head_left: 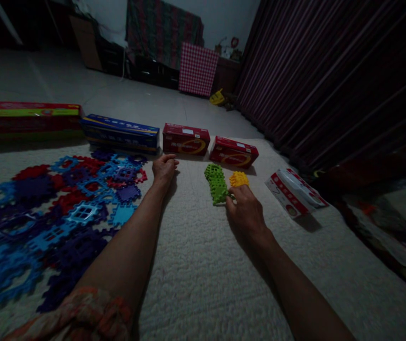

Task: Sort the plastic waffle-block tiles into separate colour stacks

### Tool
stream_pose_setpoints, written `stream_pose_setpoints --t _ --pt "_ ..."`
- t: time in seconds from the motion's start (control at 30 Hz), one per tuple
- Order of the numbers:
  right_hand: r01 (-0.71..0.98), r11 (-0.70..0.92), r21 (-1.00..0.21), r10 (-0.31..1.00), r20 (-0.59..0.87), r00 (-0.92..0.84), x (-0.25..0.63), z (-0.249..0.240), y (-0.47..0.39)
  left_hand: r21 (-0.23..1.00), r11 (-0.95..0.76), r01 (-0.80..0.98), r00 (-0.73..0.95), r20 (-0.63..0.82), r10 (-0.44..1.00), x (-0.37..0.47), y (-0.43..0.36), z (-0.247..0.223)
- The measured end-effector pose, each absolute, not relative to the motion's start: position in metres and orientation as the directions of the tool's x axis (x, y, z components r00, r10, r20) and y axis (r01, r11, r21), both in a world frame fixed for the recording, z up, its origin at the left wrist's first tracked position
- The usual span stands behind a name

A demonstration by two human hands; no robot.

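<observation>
My right hand (246,208) is closed at the near end of the yellow interlocking pieces (239,179), its fingertips close to the green pieces (217,184); what it pinches is too small to make out. The green pieces lie in a row on the pale quilted cover. Farther left, my left hand (165,169) rests on the cover in front of the red boxes, fingers curled together, and whether anything is inside is hidden. Left of my left forearm spreads a pile of blue, purple and red toothed pieces (82,213).
Behind the pieces stand a long red box (28,123), a blue box (121,134) and two smaller red boxes (186,140) (234,152). A white and red box (295,193) sits at the right. Dark curtains (323,71) hang beyond it.
</observation>
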State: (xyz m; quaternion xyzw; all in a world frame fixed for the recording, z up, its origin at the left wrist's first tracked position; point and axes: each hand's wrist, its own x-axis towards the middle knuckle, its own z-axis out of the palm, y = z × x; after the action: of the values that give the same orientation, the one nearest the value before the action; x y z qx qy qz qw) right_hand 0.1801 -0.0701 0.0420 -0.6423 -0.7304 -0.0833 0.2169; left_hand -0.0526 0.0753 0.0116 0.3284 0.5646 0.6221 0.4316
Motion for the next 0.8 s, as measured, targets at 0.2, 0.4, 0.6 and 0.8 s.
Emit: stream_pose_setpoints --t 0.2,0.4,0.6,0.8 --pt "0.969 0.201 -0.142 0.866 0.488 -0.108 0.183 0.037 -0.069 0.985 0.001 -0.173 -0.402 -0.072 0.913 -0.052 0.075 0.010" --pt "0.877 0.453 -0.159 0.752 0.597 -0.280 0.161 0.031 -0.083 0.993 -0.034 -0.115 -0.405 -0.016 0.914 -0.049 0.078 0.000" --pt "0.714 0.689 -0.124 0.624 0.602 -0.498 0.137 0.014 -0.095 0.991 -0.066 0.118 -0.349 0.104 0.931 -0.047 0.079 -0.007" --pt "0.732 0.669 -0.129 0.634 0.612 -0.472 0.137 0.003 -0.086 0.992 -0.029 0.127 -0.361 0.073 0.930 -0.048 0.074 0.001"
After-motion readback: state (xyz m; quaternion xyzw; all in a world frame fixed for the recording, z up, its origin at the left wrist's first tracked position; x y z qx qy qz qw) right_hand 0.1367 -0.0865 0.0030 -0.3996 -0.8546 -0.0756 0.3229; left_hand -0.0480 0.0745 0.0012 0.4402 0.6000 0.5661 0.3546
